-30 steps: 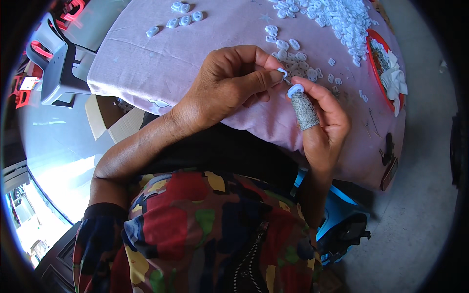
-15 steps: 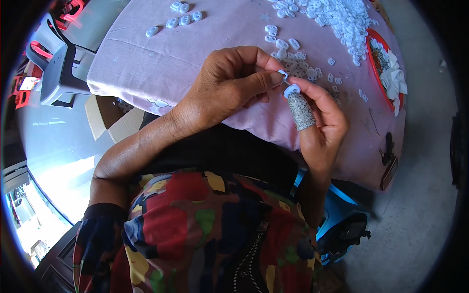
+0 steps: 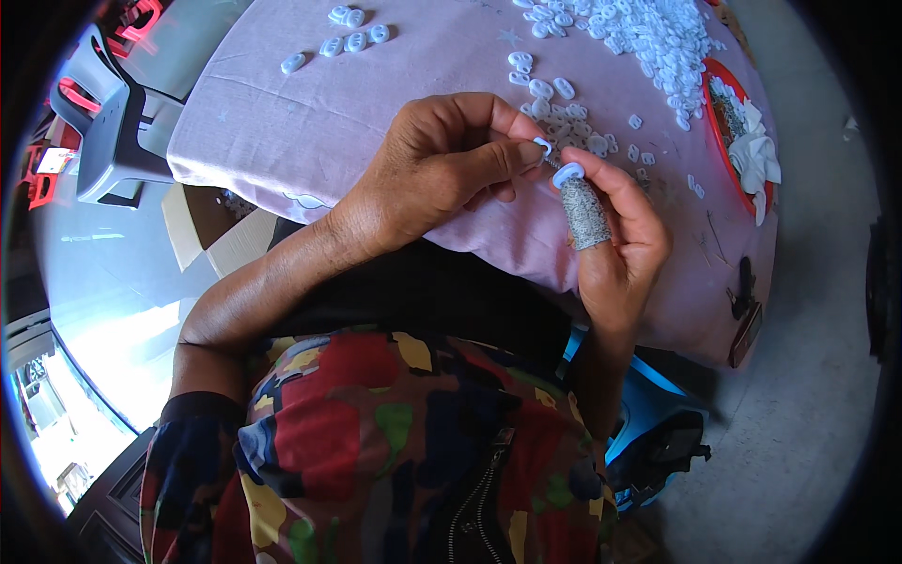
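Over the pink fabric tablecloth [image 3: 301,113], the left hand [image 3: 437,174], angled inward, pinches 1 small white plastic piece [image 3: 543,145]; the right hand [image 3: 628,246], grey-wrapped thumb [image 3: 585,218] upright, pinches 1 white plastic oval [image 3: 567,174].

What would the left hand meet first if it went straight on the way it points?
Probably the right hand, near its index fingertip and the white oval plastic piece; depth is unclear.

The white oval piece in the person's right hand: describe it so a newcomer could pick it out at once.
At the pink cloth-covered table, find the right hand over the near edge. The white oval piece is at its thumb tip. Unlike the white piece in the left hand, it adjoins a speckled grey thumb wrap.
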A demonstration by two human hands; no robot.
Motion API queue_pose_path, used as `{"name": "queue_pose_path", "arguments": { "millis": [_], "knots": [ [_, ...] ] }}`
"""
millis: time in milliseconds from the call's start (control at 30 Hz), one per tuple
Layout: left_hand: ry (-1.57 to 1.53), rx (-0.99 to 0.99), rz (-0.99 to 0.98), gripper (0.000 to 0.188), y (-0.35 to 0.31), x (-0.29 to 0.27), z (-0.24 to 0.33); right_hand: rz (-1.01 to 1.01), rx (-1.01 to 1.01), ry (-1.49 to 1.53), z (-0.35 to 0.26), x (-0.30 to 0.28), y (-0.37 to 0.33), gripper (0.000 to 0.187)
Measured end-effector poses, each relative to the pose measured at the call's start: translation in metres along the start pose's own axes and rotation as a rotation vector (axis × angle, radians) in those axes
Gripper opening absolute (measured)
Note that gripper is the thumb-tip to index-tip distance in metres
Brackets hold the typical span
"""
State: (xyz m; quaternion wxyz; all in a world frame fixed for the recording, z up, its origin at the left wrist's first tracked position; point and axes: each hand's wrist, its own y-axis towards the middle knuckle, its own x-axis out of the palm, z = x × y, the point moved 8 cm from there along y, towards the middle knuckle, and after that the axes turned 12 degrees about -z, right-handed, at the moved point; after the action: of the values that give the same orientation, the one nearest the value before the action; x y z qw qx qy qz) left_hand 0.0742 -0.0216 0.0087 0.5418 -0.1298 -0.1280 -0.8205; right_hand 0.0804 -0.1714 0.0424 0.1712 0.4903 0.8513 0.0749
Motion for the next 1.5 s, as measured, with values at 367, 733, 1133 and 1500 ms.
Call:
{"name": "queue_pose_path", "arguments": {
  "millis": [367, 733, 1133, 1500],
  "knots": [
    [-0.017, -0.053, -0.054, 0.014, -0.003, 0.009, 0.003, -0.026, 0.234, 0.204, 0.016, -0.008, -0.005, 0.024],
    [0.022, -0.001, -0.003, 0.014, -0.002, 0.008, -0.002, 0.008, 0.154, 0.144, 0.011, -0.005, -0.006, 0.034],
    [0.051, -0.001, -0.003, 0.014, -0.002, 0.006, -0.002, -0.036, 0.132, 0.030, 0.004, -0.004, -0.004, 0.034],
    [0.101, 0.044, -0.001, 0.014, -0.001, 0.005, -0.001, 0.010, 0.055, 0.044, 0.005, -0.002, -0.003, 0.029]
  ]
}}
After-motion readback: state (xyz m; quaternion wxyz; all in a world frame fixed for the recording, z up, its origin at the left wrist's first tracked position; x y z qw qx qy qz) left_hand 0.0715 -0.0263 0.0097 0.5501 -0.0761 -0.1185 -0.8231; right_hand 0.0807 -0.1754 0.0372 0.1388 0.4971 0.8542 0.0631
